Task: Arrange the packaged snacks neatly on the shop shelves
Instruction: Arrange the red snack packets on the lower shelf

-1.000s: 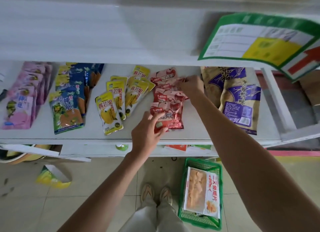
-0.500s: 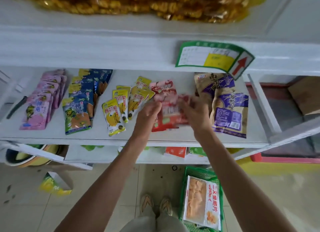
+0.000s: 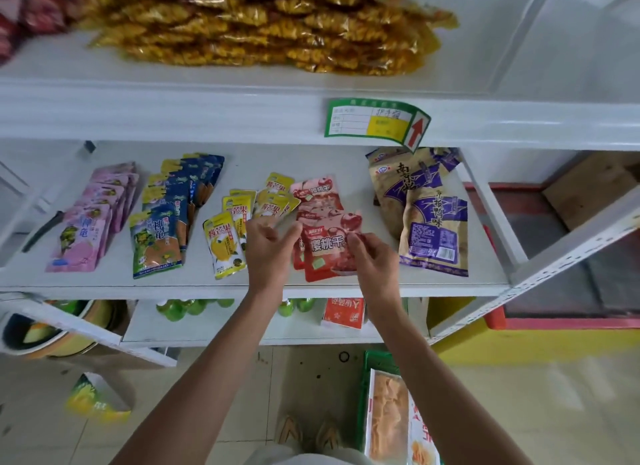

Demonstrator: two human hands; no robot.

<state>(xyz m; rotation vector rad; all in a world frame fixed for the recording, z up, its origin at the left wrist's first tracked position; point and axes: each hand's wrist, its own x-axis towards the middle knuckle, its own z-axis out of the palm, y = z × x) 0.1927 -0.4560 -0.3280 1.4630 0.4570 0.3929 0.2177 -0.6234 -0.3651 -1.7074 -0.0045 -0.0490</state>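
Red cherry snack packets (image 3: 323,218) lie in an overlapping row on the white middle shelf (image 3: 381,284). My left hand (image 3: 268,253) and my right hand (image 3: 372,260) hold the front red packet (image 3: 327,246) by its left and right edges, fingers pinching it. Yellow mango packets (image 3: 225,242) lie just left of my left hand. Blue packets (image 3: 162,229) and pink packets (image 3: 86,229) lie in rows further left. Two large purple-and-tan bags (image 3: 433,222) rest to the right.
Golden snack bags (image 3: 270,24) are piled on the upper shelf, with a green price tag (image 3: 375,121) on its edge. A green basket (image 3: 370,381) holding a large white-and-red packet (image 3: 398,419) stands on the floor beside my feet. Green bottles (image 3: 194,307) sit on the lower shelf.
My right hand has come back from the rear of the red row to the front packet. Both hands now hold that packet at its edges. The camera has tilted up.
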